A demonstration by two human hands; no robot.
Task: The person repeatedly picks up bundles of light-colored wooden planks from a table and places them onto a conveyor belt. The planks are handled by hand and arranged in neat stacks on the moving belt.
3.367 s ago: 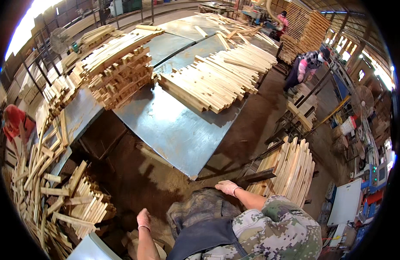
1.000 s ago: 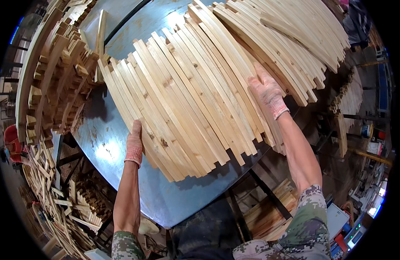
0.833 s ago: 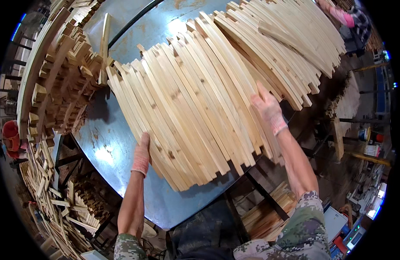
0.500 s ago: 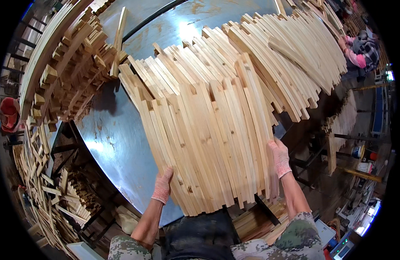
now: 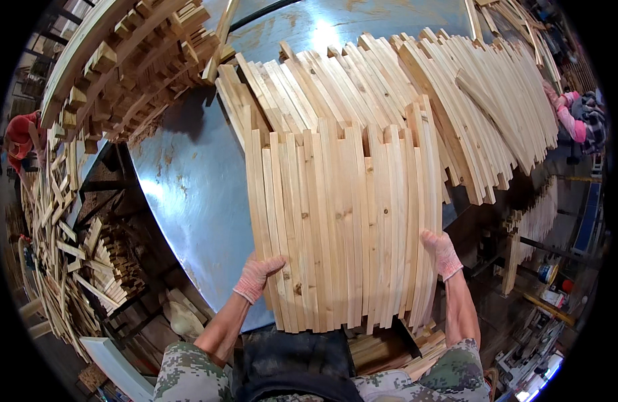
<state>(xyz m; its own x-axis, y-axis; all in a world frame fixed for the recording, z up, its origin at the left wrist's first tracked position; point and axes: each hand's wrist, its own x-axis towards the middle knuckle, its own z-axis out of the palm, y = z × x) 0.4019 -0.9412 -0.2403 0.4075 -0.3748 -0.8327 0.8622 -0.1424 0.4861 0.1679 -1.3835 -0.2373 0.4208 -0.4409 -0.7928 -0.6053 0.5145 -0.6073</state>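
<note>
A broad row of pale wooden strips (image 5: 329, 228) lies side by side in front of me, its near ends reaching past the metal table's edge. At the row's left side, my left hand (image 5: 256, 275), in a pinkish knit glove, grips the outer strips with the thumb laid over the top. My right hand (image 5: 442, 254), gloved alike, holds the opposite side near the front. The fingers of both hands are partly hidden by the wood. Behind this row lies a second row of strips (image 5: 349, 80), partly covered by the first.
The shiny metal table (image 5: 181, 181) shows at left. A tall stack of wooden pieces (image 5: 121, 74) rises at the far left. More strips (image 5: 483, 114) fan out at right, near another person (image 5: 577, 120) in pink sleeves. A person in red (image 5: 24, 137) stands at the left edge.
The view has shifted, so the table and stacks sit differently in it. The held row now lies straighter before me. My left thumb reaches farther over the strips.
</note>
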